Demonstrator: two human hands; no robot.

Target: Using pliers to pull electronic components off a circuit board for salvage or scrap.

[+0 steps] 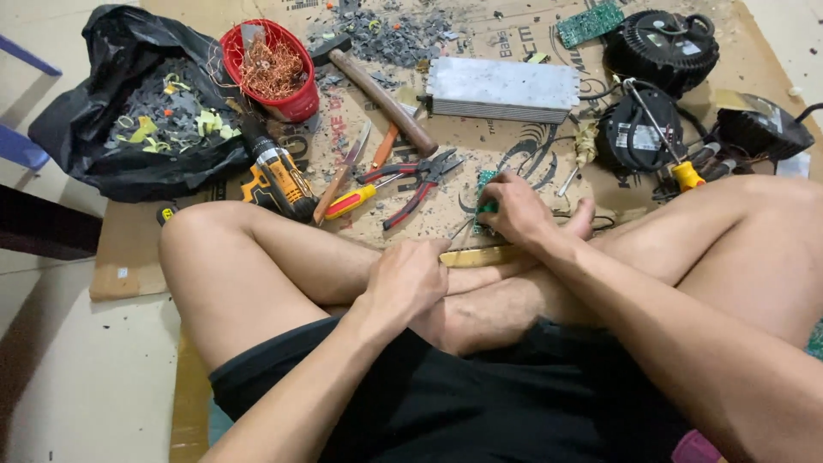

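Two hands are busy in the view from your head. Your right hand (pixel 514 208) is closed on a small green circuit board (pixel 485 199) that sits on the cardboard sheet (pixel 480 141) on the floor, just past your crossed legs. Your left hand (pixel 410 279) is curled tight around the end of a flat brass-coloured bar (pixel 482 255), and the bar lies across your shin. To do this well, I think you should press the board down hard so it cannot slip, and keep your fingers away from the bar's tip. The board looks longer from near to far, with its far end pointing at the grey metal box (pixel 502 89). Most of it hides under your fingers, so I cannot be sure. The bar runs left to right. Red pliers (pixel 417 176) lie close by on the left.
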